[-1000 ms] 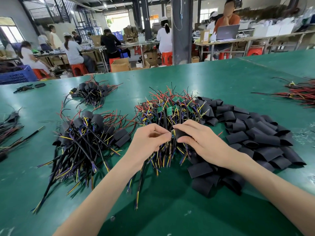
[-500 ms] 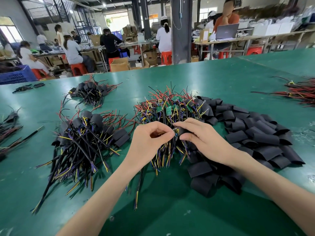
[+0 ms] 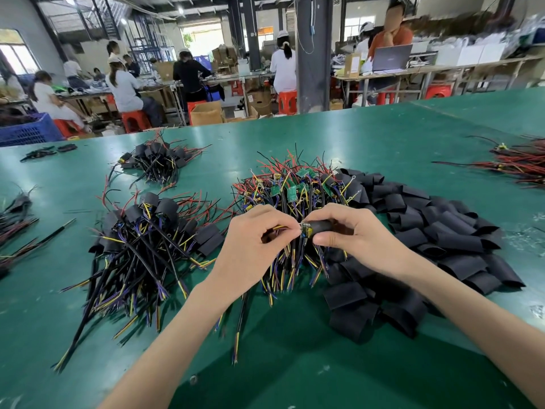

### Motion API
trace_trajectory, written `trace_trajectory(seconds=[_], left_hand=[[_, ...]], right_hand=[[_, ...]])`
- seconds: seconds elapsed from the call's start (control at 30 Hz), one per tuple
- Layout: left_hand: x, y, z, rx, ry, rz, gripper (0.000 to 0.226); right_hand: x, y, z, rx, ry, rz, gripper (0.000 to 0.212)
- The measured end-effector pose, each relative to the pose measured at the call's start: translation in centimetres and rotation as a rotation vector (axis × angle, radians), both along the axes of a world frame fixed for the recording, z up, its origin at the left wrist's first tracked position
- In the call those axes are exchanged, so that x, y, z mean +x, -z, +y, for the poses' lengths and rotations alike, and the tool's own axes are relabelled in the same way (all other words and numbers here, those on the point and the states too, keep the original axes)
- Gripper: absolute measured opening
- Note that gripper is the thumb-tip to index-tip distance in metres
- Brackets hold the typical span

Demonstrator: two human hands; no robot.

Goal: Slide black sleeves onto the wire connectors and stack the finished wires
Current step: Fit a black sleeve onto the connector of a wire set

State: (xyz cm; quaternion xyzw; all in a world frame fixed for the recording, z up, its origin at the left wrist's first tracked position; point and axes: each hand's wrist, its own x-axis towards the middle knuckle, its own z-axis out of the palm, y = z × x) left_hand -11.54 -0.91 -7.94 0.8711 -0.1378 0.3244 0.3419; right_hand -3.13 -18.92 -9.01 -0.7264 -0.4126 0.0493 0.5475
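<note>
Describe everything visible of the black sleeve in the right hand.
The black sleeve is a short matte tube, rubbery-looking, lying roughly level above the wire pile. The right hand pinches it between thumb and fingers, hiding much of it. A small connector sits at its open end, its wires pinched by the left hand.

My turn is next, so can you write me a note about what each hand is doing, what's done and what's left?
The left hand pinches a wire by its connector.
The right hand holds a black sleeve partly over that connector.
The bare wires lie behind the hands, the empty sleeves to the right.
Done: the finished stack on the left.
Left: push this sleeve fully on, stack the wire, then do the rest.
</note>
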Motion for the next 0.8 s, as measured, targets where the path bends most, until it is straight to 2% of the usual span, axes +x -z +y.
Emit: trace_trajectory(seconds=[0.2, 0.53, 0.8], left_hand=[[0.03, -0.12, 0.2, 0.014, -0.006, -0.039, 0.003], [0.11, -0.08, 0.15, 0.016, -0.018, -0.082, 0.004], [-0.03, -0.25, -0.02, -0.065, -0.023, -0.018, 0.009]], right_hand=[[-0.42, -0.15, 0.01, 0.097, -0.036, 0.128, 0.019], [-0.38, 0.32, 0.11, 0.209, -0.084, 0.208, 0.016], [-0.24, 0.19, 0.14, 0.224, -0.063, 0.203, 0.014]])
